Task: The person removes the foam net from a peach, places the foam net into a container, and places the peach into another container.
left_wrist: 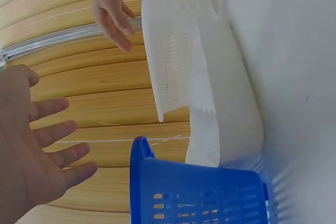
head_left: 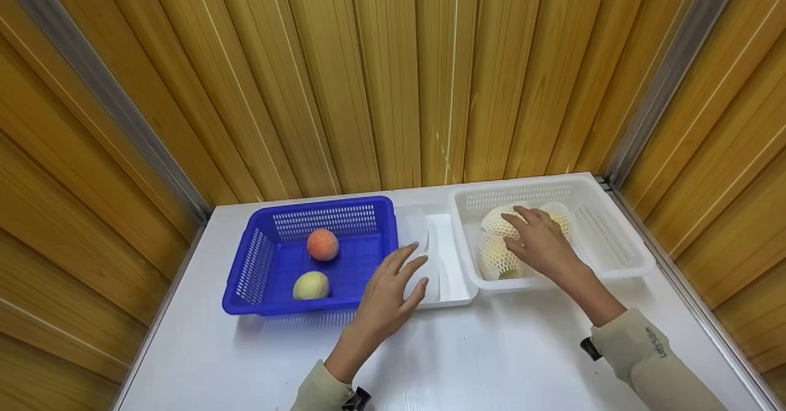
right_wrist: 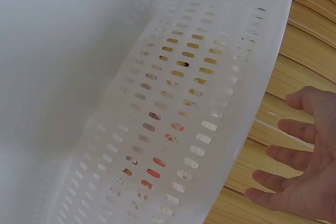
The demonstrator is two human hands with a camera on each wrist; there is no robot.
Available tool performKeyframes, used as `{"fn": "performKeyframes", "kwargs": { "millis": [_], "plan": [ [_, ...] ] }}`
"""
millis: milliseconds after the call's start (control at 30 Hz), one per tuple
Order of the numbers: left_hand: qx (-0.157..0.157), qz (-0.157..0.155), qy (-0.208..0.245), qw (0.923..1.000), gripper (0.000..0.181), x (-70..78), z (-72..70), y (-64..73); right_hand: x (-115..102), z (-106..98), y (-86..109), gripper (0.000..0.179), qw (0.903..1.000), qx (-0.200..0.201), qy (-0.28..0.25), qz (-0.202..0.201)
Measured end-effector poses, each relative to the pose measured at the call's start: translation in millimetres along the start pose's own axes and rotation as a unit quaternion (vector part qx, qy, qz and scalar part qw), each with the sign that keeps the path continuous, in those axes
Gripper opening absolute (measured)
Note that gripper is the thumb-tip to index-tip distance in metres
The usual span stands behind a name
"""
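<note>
Rounded, pale-yellow fruits in white foam netting (head_left: 498, 257) are lying bunched in the left part of a white, rectangular, slotted plastic basket (head_left: 605, 236). Taking the far wall as 12 o'clock, the nearest fruit is running its long axis roughly from 11 to 5, a brownish end facing 5; the others' axes are being partly hidden, so I cannot tell them.

From the left, a deep-blue, rectangular, slotted plastic basket (head_left: 252, 276) is holding a round orange-red fruit (head_left: 323, 245) and, at about 6 o'clock from it, a round pale-yellow fruit (head_left: 311, 285).

The left hand (head_left: 384, 297) is hovering about the blue basket's right side, fingers spread and pointing towards 1 o'clock, gripping nothing. At 3 o'clock from that basket, a shallow white rectangular tray (head_left: 448, 257) is carrying translucent, rounded pieces (head_left: 412, 223), partly covered by the hand.

Farther right, the right hand (head_left: 540, 242) is reaching over the netted fruits, fingers parted, lightly bent and pointing towards 10 o'clock; its palm is showing bare in the right wrist view. Whether its fingertips are touching the netting, I cannot tell.
</note>
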State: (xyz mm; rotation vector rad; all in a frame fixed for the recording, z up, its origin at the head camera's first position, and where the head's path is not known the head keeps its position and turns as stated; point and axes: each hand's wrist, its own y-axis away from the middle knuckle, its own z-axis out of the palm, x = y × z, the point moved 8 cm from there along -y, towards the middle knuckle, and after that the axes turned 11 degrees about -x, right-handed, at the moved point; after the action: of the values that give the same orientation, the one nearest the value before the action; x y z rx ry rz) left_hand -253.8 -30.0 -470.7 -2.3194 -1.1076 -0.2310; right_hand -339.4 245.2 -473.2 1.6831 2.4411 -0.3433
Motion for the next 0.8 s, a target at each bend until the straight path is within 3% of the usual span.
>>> {"fn": "performKeyframes", "kwargs": {
  "millis": [100, 233, 467, 567, 700, 800],
  "plan": [
    [-0.002, 0.02, 0.001, 0.9998, 0.036, 6.6, 10.7, -0.3, 4.0, -1.2, 1.5, 0.047, 1.0, 0.0, 0.003, -0.001],
    [-0.013, 0.021, 0.016, 0.9996, 0.036, 9.9, 23.6, -2.5, 10.3, -4.4, 3.9, 0.047, 1.0, 0.004, 0.008, 0.0],
    [-0.06, -0.041, 0.08, 0.9941, 0.039, 2.2, 48.7, -11.7, 26.5, -7.2, 2.8, 0.048, 0.9998, -0.007, 0.001, 0.017],
    [-0.061, -0.066, 0.11, 0.9899, 0.039, -0.9, 59.4, -16.2, 35.9, -9.1, 0.5, 0.048, 0.9993, -0.017, -0.007, 0.034],
    [-0.056, -0.103, 0.177, 0.9772, 0.041, -3.5, 75.0, -21.5, 50.7, -10.8, -1.5, 0.049, 0.9977, -0.029, -0.019, 0.058],
    [-0.07, -0.136, 0.252, 0.9554, 0.042, -5.5, 90.7, -24.8, 62.3, -9.6, -2.3, 0.05, 0.996, -0.036, -0.035, 0.073]
  ]
}}
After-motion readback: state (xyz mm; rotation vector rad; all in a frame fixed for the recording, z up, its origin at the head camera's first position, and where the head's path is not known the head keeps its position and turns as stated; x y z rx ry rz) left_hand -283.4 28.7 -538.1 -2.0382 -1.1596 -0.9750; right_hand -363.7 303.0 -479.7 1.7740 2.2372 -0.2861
